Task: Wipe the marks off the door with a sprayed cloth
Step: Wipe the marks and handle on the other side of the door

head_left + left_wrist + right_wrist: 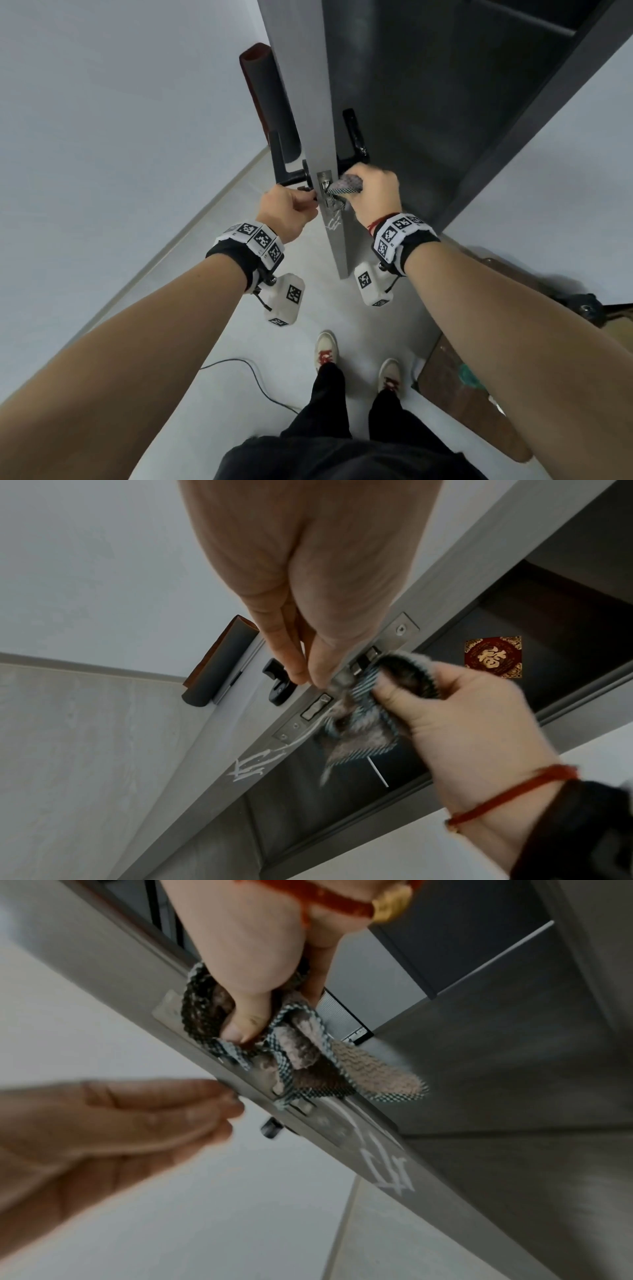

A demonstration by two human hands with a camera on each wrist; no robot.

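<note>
wristbands (399, 240): black, ringed with white blocks printed with black square codes
camera pods (286, 298): white, coded
bracelet (507, 794): red cord, gold bead
trousers (329, 397): black
shoes (327, 349): white, red laces

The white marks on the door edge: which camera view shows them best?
The right wrist view: the white marks appear largest, just below the cloth. The left wrist view shows them clearly but smaller; in the head view they are tiny.

The door (325, 102) looked matt grey, with a smooth brushed-metal lock plate (308, 711) set into its edge. Against that plate, the cloth (298, 1053) showed woven checked fabric and a fuzzy brown pile. The handle (354, 135) beside the plate looked glossy black.
</note>
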